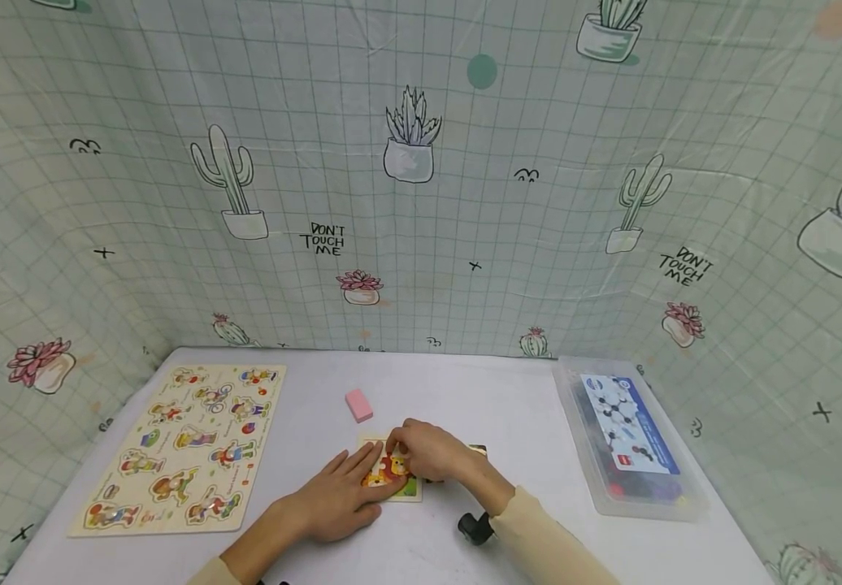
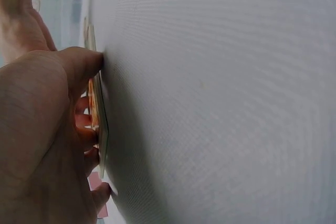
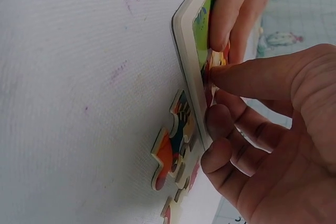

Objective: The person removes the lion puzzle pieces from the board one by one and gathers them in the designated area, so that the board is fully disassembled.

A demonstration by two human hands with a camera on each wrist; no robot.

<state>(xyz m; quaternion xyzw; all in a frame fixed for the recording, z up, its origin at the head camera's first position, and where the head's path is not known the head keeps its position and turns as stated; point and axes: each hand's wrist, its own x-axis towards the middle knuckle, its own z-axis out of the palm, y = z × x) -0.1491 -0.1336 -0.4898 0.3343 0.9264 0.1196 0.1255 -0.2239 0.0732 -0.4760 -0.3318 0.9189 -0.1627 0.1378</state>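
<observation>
A small jigsaw board (image 1: 410,492) with a pale rim and a bright picture lies on the white table. My left hand (image 1: 336,497) rests flat across its left side, fingers extended over the picture. In the left wrist view, the thumb (image 2: 86,62) reaches the board's near edge. Over the board's right part, my right hand (image 1: 431,449) bends its fingers down and pinches a reddish puzzle piece (image 3: 209,88), mostly hidden by the fingertips. Loose jigsaw pieces (image 3: 181,121), one of them orange (image 3: 161,156), lie beside the board under the right hand.
A pink block (image 1: 358,405) lies beyond the board. On the left is a large wooden puzzle board (image 1: 172,455) with figures. A clear plastic case (image 1: 633,455) with a blue label stands at right. Patterned cloth (image 1: 421,227) hangs behind and around the table.
</observation>
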